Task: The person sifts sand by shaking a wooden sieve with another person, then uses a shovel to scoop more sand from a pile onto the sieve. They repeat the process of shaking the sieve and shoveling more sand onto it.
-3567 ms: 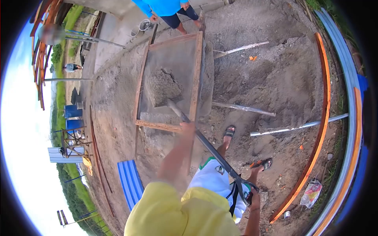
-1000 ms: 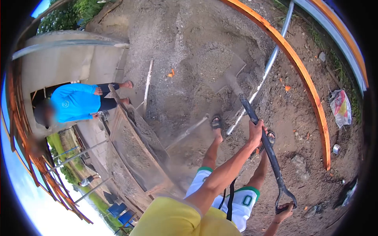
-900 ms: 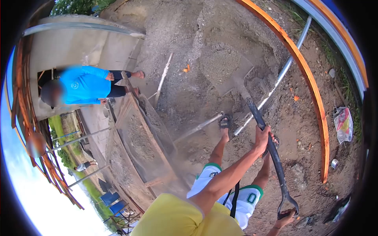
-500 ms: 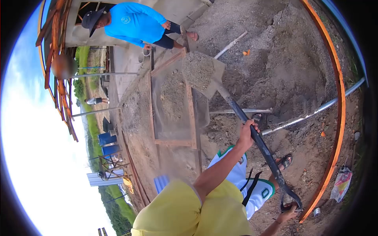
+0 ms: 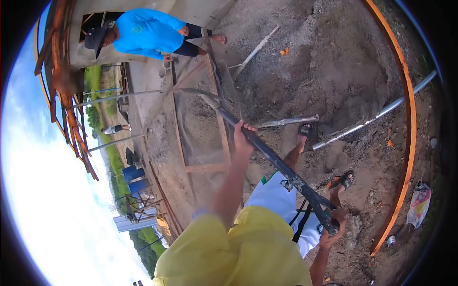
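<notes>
My left hand (image 5: 244, 137) is wrapped around the middle of the black shaft of a shovel (image 5: 276, 159). At the handle end, my right hand (image 5: 337, 223) grips the grip. The shovel blade (image 5: 204, 97) is turned nearly edge-on, over a wood-framed mesh screen (image 5: 210, 168). Greyish sand (image 5: 202, 125) shows within the frame. Mesh and dust blur together around the blade.
A person in a blue shirt (image 5: 143, 35) stands beyond the screen, one hand near a white looped thing. Sand (image 5: 334, 66) is heaped to the right. Metal pipes (image 5: 377, 119), an orange strip (image 5: 405, 124) and a plastic bag (image 5: 420, 205) lie on the ground.
The shovel has swung left over the screen and its blade has turned over. The sand load seen on it before no longer shows. Both hands moved left with the shovel.
</notes>
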Tool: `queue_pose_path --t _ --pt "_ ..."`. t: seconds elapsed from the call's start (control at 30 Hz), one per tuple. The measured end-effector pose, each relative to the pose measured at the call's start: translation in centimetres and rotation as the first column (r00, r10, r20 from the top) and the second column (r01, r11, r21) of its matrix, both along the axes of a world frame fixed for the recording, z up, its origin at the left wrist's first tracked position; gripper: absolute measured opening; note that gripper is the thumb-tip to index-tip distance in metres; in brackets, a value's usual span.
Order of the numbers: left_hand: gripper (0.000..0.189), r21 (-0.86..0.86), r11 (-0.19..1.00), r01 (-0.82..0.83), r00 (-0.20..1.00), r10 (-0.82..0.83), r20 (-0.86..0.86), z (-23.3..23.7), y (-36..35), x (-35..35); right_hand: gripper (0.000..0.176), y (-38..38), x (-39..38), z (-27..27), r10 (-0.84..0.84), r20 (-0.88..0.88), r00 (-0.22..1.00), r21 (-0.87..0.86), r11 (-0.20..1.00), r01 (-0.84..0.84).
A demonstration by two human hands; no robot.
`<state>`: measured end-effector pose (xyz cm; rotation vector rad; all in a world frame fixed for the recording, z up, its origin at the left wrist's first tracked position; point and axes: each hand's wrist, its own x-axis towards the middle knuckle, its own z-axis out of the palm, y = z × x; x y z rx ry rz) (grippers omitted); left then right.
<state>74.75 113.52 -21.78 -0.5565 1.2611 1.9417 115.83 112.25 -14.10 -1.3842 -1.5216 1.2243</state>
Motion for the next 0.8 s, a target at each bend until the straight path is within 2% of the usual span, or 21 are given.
queue_pose_path --t 0.07,0.1,0.13,0.2,0.23,0.33,0.4,0.43,0.5,0.53,0.57,0.67,0.7,0.73,0.77,0.8 --pt "0.015 -0.125 0.970 0.208 0.977 -0.213 -0.028 0.1 3.0 5.7 0.014 -3.7 4.6 0.2 -0.200 0.026 0.979 -0.270 0.942 0.200" --pt "0.017 -0.161 0.926 0.343 0.935 -0.353 -0.038 -0.1 4.6 9.0 0.015 -6.6 7.3 -0.2 -0.365 0.040 0.930 -0.435 0.832 0.345" --pt "0.019 -0.195 0.859 0.474 0.870 -0.491 -0.043 -0.6 5.5 12.3 0.018 -10.1 9.9 -0.2 -0.525 0.079 0.847 -0.577 0.669 0.468" --pt "0.023 -0.111 0.711 0.694 0.716 -0.698 0.013 -2.9 6.5 19.1 0.020 -16.2 13.0 1.4 -0.747 0.068 0.662 -0.600 0.499 0.625" --pt "0.022 -0.109 0.627 0.771 0.635 -0.770 0.058 -3.5 6.5 22.7 0.023 -18.5 13.5 3.3 -0.803 0.086 0.590 -0.611 0.425 0.668" --pt "0.018 -0.075 0.428 0.901 0.435 -0.883 0.179 -4.7 4.7 32.1 0.029 -24.0 13.2 8.0 -0.924 0.162 0.346 -0.596 0.188 0.781" --pt "0.032 0.048 0.334 0.941 0.324 -0.935 0.145 -11.2 -0.5 37.0 0.027 -26.7 13.4 8.7 -0.930 0.267 0.254 -0.570 0.060 0.819" --pt "0.038 -0.086 0.236 0.968 0.247 -0.955 0.166 -10.1 -0.8 37.5 0.026 -27.9 13.9 8.8 -0.922 0.322 0.216 -0.559 -0.001 0.829" --pt "0.020 -0.068 0.230 0.971 0.239 -0.949 0.205 -14.6 -3.1 39.2 0.027 -29.3 15.3 7.2 -0.897 0.414 0.154 -0.538 -0.105 0.836" --pt "0.012 -0.064 0.221 0.973 0.230 -0.944 0.238 -15.2 -3.8 39.4 0.027 -30.3 15.6 6.8 -0.874 0.472 0.119 -0.524 -0.169 0.835" --pt "0.010 -0.192 0.058 0.980 0.123 -0.931 0.344 -16.5 -4.0 39.2 0.028 -30.7 16.2 5.9 -0.848 0.522 0.087 -0.503 -0.224 0.835" --pt "0.015 -0.241 -0.017 0.970 0.080 -0.919 0.386 -26.5 -6.3 37.7 0.026 -24.4 14.1 1.3 -0.868 0.447 0.216 -0.590 -0.105 0.800" --pt "0.016 -0.262 -0.001 0.965 0.110 -0.905 0.410 -28.6 -4.7 36.3 0.025 -22.4 12.9 -1.7 -0.887 0.394 0.242 -0.625 -0.066 0.777" --pt "0.015 -0.370 0.056 0.927 0.215 -0.890 0.402 -31.1 -2.3 34.6 0.024 -19.8 11.1 -5.4 -0.904 0.333 0.270 -0.659 -0.018 0.752" --pt "0.013 -0.385 0.120 0.915 0.280 -0.876 0.393 -35.1 0.3 31.6 0.022 -17.1 8.3 -9.8 -0.920 0.290 0.264 -0.691 -0.011 0.722" --pt "0.014 -0.486 0.108 0.867 0.322 -0.867 0.381 -37.6 4.4 28.5 0.019 -14.5 5.3 -14.3 -0.946 0.217 0.240 -0.740 0.001 0.673"
